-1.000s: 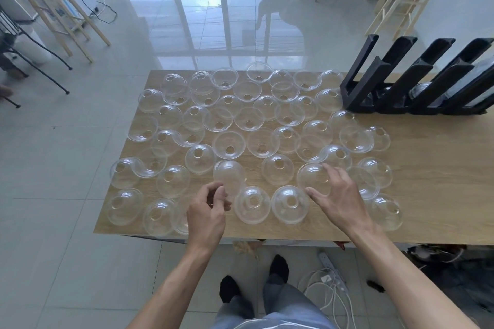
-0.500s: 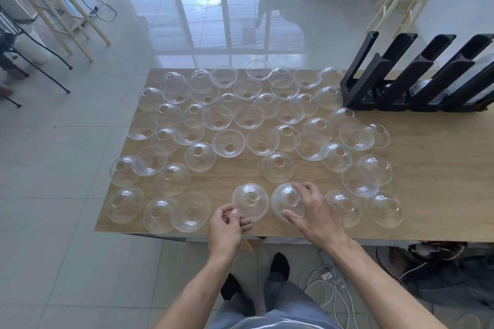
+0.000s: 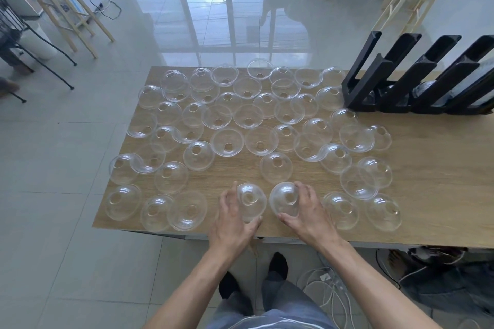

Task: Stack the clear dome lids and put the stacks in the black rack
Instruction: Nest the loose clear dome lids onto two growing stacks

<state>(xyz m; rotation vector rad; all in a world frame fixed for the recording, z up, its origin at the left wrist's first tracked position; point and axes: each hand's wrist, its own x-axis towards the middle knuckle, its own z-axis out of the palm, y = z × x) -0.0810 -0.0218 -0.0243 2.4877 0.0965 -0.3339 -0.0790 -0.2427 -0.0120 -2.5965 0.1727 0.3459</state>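
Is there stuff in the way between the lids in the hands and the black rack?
Yes. Both held lids sit at the near edge; loose dome lids cover the table toward the black rack at the far right, so they must be carried over.

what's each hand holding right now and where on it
The left hand grips a clear dome lid by its sides; the right hand grips another dome lid the same way.

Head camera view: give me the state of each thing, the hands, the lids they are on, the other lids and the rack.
left hand: curled round a dome lid
left lid: dome up, on the table
right hand: curled round a dome lid
right lid: dome up
loose lids: spread out, unstacked
black rack: upright, contents unclear
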